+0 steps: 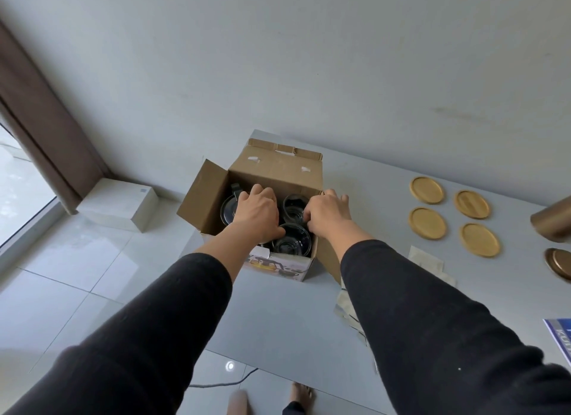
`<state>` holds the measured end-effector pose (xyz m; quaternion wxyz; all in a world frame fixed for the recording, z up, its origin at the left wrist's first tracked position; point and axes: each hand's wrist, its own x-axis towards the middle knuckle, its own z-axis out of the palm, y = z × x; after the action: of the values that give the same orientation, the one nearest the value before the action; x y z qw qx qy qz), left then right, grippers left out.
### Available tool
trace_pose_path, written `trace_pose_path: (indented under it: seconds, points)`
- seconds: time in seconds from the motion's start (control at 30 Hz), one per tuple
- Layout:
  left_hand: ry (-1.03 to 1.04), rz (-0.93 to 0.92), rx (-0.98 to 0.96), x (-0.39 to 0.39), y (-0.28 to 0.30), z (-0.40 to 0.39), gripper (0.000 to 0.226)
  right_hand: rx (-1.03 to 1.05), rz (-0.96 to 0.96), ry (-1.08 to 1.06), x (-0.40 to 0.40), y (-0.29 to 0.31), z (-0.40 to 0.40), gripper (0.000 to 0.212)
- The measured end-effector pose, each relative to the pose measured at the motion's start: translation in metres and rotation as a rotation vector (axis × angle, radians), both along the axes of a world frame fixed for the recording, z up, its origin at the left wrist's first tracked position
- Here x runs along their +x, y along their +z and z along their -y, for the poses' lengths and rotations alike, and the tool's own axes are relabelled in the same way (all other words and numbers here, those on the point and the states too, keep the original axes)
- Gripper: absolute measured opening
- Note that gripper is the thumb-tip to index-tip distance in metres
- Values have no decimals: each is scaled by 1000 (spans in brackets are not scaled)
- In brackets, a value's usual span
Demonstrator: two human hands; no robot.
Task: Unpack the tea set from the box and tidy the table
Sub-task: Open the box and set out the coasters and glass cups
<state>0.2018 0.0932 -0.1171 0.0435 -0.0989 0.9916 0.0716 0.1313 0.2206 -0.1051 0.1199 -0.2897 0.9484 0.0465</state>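
Note:
An open cardboard box stands at the far left corner of the grey table. Inside it are a glass teapot with a black handle on the left and two clear glass cups, one far and one near. My left hand reaches into the box between the teapot and the cups, its fingers curled down out of sight. My right hand is at the box's right side, thumb and curled fingers against the far cup's rim.
Several golden round coasters lie right of the box. A bronze cylinder and a bronze lid sit at the right edge, with paper scraps and a blue booklet nearer. A white box and a cable are on the floor.

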Motion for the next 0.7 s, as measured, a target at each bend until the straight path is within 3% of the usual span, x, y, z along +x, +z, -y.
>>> trace_pose_path:
  seconds: [0.7]
  points:
    - [-9, -119, 82, 0, 51, 2, 25, -194, -169, 112, 3, 48, -24, 21]
